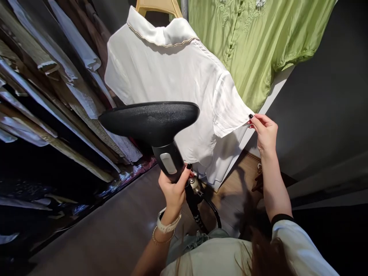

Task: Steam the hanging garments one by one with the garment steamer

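My left hand (174, 188) is wrapped round the handle of a black garment steamer head (152, 119), which has a silver button on its neck. The steamer head is held up in front of a white blouse (169, 73) and covers part of its lower body. The blouse hangs with its back toward me, its collar trimmed with a thin brown line. Out to the right, my right hand (266, 132) pinches the hem corner of the blouse's short sleeve (228, 107) and pulls it outward. Whether the steamer head touches the cloth, I cannot tell.
A tan hanger (158, 7) carries the blouse. Behind it hangs a green blouse (238, 46). Many garments (57, 76) hang in a row at the left. A black hose (211, 209) runs down below my left hand, above the wooden floor (230, 199).
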`<state>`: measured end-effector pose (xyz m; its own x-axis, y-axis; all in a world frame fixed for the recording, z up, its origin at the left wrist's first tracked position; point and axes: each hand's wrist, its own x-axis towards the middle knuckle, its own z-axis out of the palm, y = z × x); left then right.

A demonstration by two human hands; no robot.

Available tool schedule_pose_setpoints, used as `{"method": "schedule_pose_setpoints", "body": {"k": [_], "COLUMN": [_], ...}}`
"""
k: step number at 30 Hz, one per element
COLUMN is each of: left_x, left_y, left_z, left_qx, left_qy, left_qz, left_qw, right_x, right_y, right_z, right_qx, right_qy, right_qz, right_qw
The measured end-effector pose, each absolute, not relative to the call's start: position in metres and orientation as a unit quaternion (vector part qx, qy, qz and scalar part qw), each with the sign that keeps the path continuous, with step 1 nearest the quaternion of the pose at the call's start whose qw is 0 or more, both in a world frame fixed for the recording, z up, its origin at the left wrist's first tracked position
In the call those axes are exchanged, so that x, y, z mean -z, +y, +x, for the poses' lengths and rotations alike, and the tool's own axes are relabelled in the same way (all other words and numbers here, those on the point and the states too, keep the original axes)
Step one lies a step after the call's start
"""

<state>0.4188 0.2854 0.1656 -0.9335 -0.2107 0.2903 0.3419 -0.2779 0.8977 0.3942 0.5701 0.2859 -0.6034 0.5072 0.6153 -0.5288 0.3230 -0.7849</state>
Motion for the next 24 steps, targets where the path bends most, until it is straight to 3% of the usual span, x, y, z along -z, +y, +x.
{"method": "schedule_pose_setpoints", "body": {"k": [8, 13, 24], "left_x": [-0.194, -0.195, -0.211], "left_y": [0.309, 0.308, 0.283], "left_z": [0.396, 0.399, 0.361], "left_qx": [0.825, 0.714, 0.541], "left_qy": [-0.531, -0.649, -0.729], "left_qz": [-0.119, -0.155, -0.284], "left_qw": [0.152, 0.211, 0.308], "right_x": [-0.311, -0.325, -0.335], "right_y": [0.575, 0.574, 0.584], "right_z": [0.426, 0.438, 0.437], "right_qx": [-0.61, -0.576, -0.524], "right_qy": [-0.681, -0.715, -0.765], "right_qz": [0.02, 0.027, 0.047], "right_qw": [0.405, 0.396, 0.372]}}
